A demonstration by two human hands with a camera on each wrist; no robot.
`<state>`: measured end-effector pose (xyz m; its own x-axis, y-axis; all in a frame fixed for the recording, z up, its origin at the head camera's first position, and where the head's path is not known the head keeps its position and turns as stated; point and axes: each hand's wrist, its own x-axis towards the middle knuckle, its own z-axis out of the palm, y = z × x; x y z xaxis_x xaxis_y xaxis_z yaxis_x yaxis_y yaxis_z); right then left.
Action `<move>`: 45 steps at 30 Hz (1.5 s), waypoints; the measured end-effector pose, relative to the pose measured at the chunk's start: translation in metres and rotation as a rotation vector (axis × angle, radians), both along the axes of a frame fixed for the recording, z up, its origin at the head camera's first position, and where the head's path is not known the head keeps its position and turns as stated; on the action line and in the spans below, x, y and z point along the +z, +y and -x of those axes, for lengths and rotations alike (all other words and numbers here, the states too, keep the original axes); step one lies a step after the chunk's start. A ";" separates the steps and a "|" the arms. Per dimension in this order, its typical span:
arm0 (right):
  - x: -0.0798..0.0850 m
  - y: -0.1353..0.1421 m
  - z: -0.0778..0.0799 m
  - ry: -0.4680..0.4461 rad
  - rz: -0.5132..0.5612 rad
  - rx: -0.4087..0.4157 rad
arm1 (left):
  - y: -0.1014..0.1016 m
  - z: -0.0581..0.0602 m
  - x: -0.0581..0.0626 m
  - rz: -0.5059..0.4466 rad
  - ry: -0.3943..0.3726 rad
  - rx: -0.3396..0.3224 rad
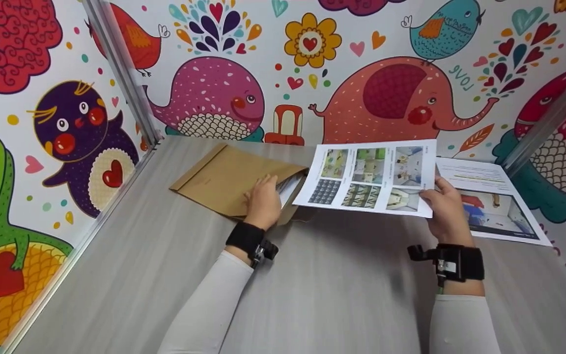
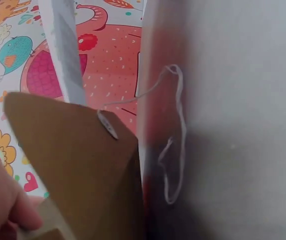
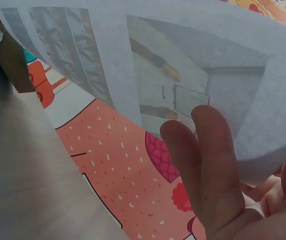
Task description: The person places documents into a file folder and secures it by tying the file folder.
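Note:
A brown paper envelope (image 1: 214,182) lies at the back of the table, its mouth facing right with white papers (image 1: 289,191) showing inside. My left hand (image 1: 264,202) grips it at the mouth's edge. In the left wrist view, its raised flap (image 2: 78,155) carries a thin white string (image 2: 182,125) that trails over the table. Raised to the right of the envelope is a printed sheet (image 1: 369,177) with rows of small pictures. My right hand (image 1: 446,211) pinches this sheet by its right edge. From below, in the right wrist view, pictures show through the paper (image 3: 118,50).
Another printed sheet (image 1: 499,211), with text and a large photo, lies on the grey table (image 1: 322,285) at the right, partly behind my right hand. Cartoon-patterned walls (image 1: 293,44) enclose the back and sides, with a metal post (image 1: 123,69) at the left corner.

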<state>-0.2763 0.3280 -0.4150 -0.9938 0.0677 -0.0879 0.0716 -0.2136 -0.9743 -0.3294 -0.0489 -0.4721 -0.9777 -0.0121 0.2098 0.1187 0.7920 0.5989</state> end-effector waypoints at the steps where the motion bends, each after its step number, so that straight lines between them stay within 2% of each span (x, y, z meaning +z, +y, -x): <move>1: 0.001 0.000 -0.001 -0.003 -0.007 0.014 | 0.000 0.000 0.001 -0.008 0.015 0.005; 6: 0.006 0.002 -0.006 -0.026 -0.041 0.108 | 0.003 -0.003 0.007 -0.051 0.047 0.011; 10: 0.011 0.003 -0.009 -0.013 -0.041 0.161 | 0.006 -0.005 0.011 -0.044 0.063 0.022; 17: 0.019 0.006 -0.016 0.033 -0.018 0.188 | 0.008 -0.009 0.015 -0.024 0.109 0.018; 22: 0.020 0.003 -0.016 0.038 -0.013 0.211 | 0.009 -0.012 0.020 -0.038 0.151 0.007; 30: 0.013 -0.009 -0.009 0.027 0.015 0.169 | 0.013 -0.016 0.024 -0.027 0.154 0.017; 34: 0.010 -0.016 -0.006 0.035 -0.009 0.147 | 0.014 -0.016 0.024 -0.019 0.147 0.023; 40: 0.007 -0.029 -0.003 0.065 -0.059 0.132 | 0.014 -0.018 0.026 -0.060 0.138 0.011; 45: 0.002 -0.043 0.001 0.066 -0.098 0.085 | 0.015 -0.021 0.028 -0.067 0.127 -0.001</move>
